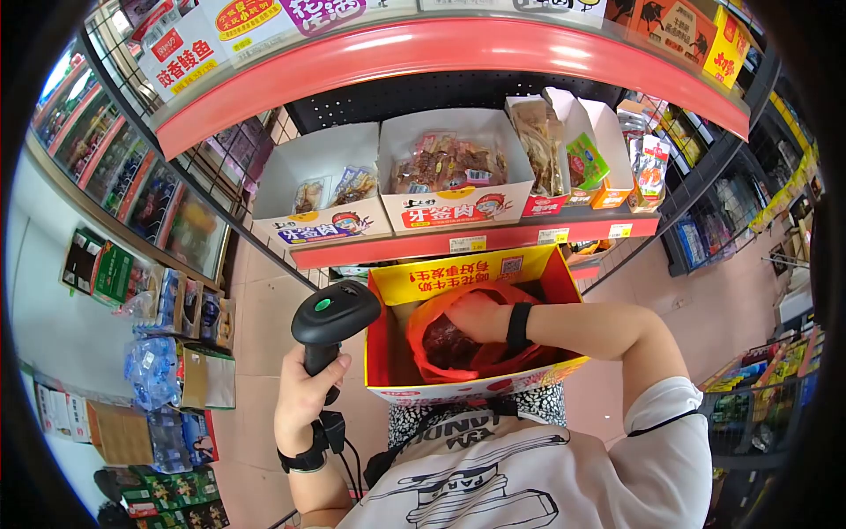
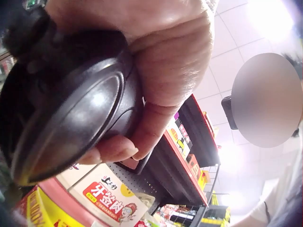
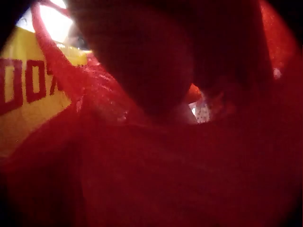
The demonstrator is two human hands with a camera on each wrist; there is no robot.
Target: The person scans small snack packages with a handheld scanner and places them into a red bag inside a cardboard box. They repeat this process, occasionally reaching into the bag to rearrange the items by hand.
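In the head view my left hand (image 1: 300, 392) grips the handle of a black barcode scanner (image 1: 335, 313), thumb across the handle. The scanner's dark body (image 2: 71, 118) fills much of the left wrist view, with fingers curled under it. A red plastic bag (image 1: 421, 339) sits inside a yellow and red cardboard box (image 1: 388, 273) below the shelf. My right hand (image 1: 476, 316) reaches into the bag, over dark reddish packets (image 1: 448, 342). Its fingertips are hidden there, and I cannot tell whether they grip a packet. Red film (image 3: 165, 165) covers most of the right wrist view.
Above the box, a red-edged shelf (image 1: 388, 253) bears a white display box with a few packets (image 1: 322, 225), a fuller one (image 1: 454, 212), and narrower snack boxes (image 1: 608, 189). A higher shelf (image 1: 458, 57) overhangs these. Bottled drinks (image 1: 159, 366) and cartons stand at left.
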